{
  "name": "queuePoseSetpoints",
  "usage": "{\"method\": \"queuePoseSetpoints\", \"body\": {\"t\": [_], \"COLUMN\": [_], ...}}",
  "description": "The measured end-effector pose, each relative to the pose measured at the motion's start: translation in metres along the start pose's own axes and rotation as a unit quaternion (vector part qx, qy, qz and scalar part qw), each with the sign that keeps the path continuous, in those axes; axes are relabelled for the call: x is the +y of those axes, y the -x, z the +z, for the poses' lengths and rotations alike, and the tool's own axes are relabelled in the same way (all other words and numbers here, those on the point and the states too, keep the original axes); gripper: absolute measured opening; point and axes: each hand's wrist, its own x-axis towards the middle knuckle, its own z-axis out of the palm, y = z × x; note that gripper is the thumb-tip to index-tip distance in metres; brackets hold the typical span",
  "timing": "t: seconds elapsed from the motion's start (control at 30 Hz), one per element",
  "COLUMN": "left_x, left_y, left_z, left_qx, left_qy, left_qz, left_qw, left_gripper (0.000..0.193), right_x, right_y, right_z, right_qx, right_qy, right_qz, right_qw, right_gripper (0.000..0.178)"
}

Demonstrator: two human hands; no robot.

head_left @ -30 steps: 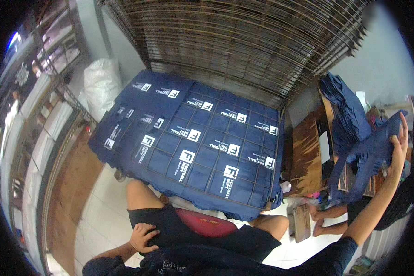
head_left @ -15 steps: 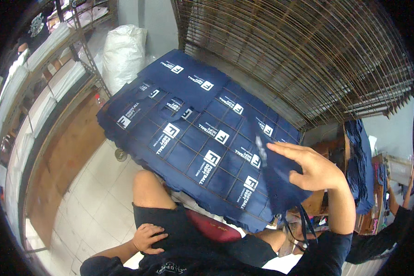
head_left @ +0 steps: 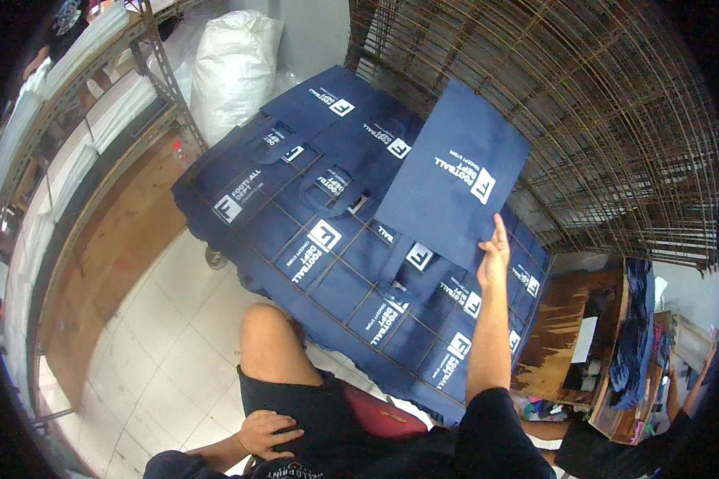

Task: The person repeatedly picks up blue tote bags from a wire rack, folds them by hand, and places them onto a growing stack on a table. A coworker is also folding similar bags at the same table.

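Note:
My right hand [head_left: 495,254] reaches over the rack with its fingers at the lower right edge of a flat navy tote bag [head_left: 431,176]. That bag is raised and tilted, its white print facing up and its strap handle hanging toward me. Below it, more navy tote bags [head_left: 208,180] with white prints lie spread on a wire drying rack [head_left: 381,349]; at the left, two of them show loop handles. My left hand [head_left: 269,433] rests on my thigh, fingers apart and nothing in it.
Raised wire racks [head_left: 535,88] lean over the far right side. A white sack [head_left: 236,72] stands beyond the rack; a metal shelf [head_left: 120,112] with white stacks runs along the left. At the right are a wooden cabinet [head_left: 555,319], a navy stack [head_left: 635,343] and a co-worker's arm [head_left: 683,391].
The tote bag has swung from beside my right hand out over the rack, print now visible. My right arm has stretched forward. The view has shifted slightly; my left hand stays on my thigh.

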Motion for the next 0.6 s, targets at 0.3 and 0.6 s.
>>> {"method": "queuePoseSetpoints", "body": {"t": [0.3,0.6], "left_x": [-0.002,-0.003], "left_y": [-0.001,0.004], "left_z": [0.001,0.005], "left_qx": [-0.001,0.004], "left_qy": [-0.01,-0.011], "left_qz": [-0.012,-0.019], "left_qw": [1.0,1.0], "left_gripper": [0.044,0.045], "right_x": [0.081,0.088], "right_y": [-0.045,-0.052], "right_z": [-0.009,-0.01], "right_qx": [0.122,0.111], "right_qy": [0.096,0.091], "right_qz": [0.15,0.168], "right_qw": [0.977,0.975], "right_gripper": [0.078,0.081]}}
